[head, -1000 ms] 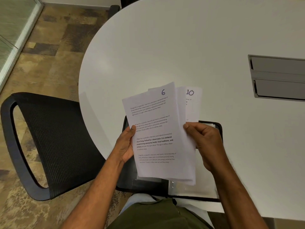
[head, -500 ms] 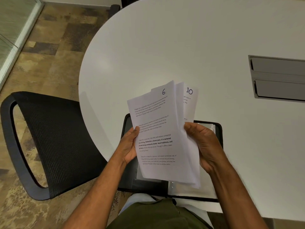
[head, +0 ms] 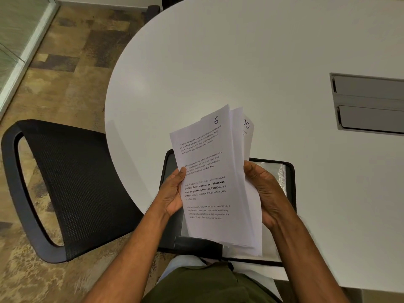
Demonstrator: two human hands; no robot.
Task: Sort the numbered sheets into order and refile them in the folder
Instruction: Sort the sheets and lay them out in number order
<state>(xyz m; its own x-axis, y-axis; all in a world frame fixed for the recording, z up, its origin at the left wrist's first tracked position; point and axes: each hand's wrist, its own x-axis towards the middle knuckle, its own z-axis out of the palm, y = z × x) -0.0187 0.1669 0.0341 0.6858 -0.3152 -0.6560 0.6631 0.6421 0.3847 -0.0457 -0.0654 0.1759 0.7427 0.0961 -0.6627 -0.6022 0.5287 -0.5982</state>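
Fanning the sheets [head: 214, 184] above the open folder [head: 289, 189], the person keeps the stack raised and tilted toward the head camera, probably so the handwritten numbers in the top corners can be read. The left hand [head: 172, 193] grips the stack's left edge, thumb on the front of the top sheet, which is marked 6. The right hand [head: 262, 193] pinches the right side, thumb on the rear sheets, spreading them so that a sheet marked 10 [head: 248, 130] peeks out behind. At least three sheets show as separate edges; the full count cannot be told, since they overlap. One black folder lies on the white table [head: 218, 62] at its near edge, directly under the sheets, and its clear sleeve catches the light, likely left open for refiling. One black mesh chair [head: 72, 186] stands at the left, and one grey cable hatch [head: 369, 103] with two lids sits in the table at the right.
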